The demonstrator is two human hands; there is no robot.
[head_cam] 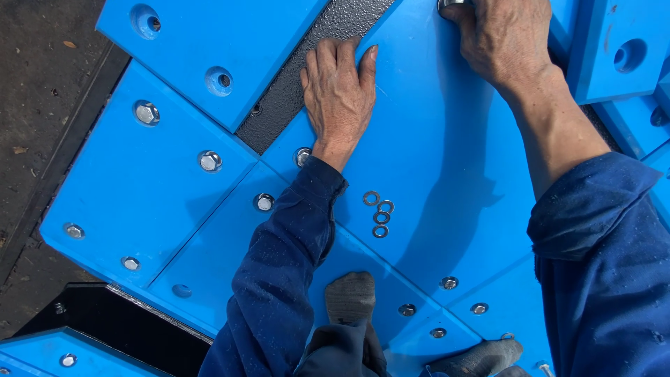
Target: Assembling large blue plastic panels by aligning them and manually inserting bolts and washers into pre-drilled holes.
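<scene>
Fingers [328, 59] of left hand [338, 98] released, flat, pressing blue panel [426, 139] at its edge beside dark textured strip [300, 91]. Loose washers [377, 215] near left wrist. Farther up, right hand [502, 38] clenched around metal fitting [450, 5]. Advised: steady downward pressure, panel kept aligned.
</scene>
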